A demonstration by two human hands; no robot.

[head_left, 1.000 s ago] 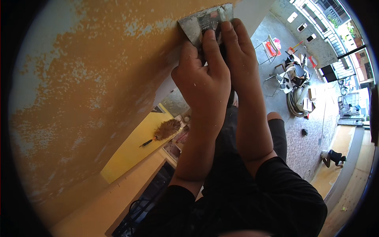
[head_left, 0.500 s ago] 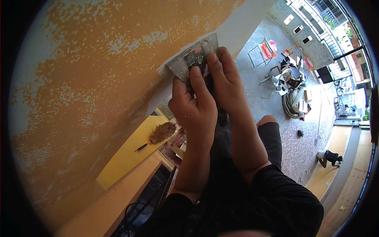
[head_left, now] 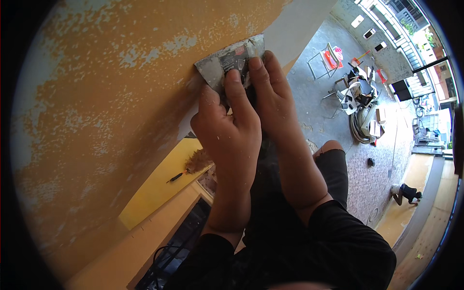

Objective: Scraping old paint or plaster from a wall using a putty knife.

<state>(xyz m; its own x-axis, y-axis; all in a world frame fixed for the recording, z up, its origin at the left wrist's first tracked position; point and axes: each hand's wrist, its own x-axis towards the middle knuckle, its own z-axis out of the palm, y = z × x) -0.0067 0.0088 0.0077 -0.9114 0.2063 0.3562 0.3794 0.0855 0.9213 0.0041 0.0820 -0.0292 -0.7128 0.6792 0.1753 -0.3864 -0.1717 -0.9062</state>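
Observation:
Both my hands grip one scraper (head_left: 212,68), a flat, wide metal blade smeared with pale residue. Its far edge lies against the wall (head_left: 121,92), where orange paint is worn through in pale patches. My left hand (head_left: 227,113) is closed on the scraper's left part, its thumb pressed flat on the blade. My right hand (head_left: 273,96) closes on the right part, with thumb and fingers near the blade's corner. The handle is mostly hidden between my hands. A bare grey-white strip (head_left: 290,34) of wall shows beyond the blade.
Below the wall, a feather duster (head_left: 198,162) lies on a yellow surface (head_left: 154,191). Across the floor stand a folding chair (head_left: 325,63) and a heap of chairs and household things (head_left: 360,92). At the far right, another person (head_left: 406,193) crouches by a low wall.
The scraper and both hands have shifted slightly left and up along the wall. My left hand now covers part of the feather duster.

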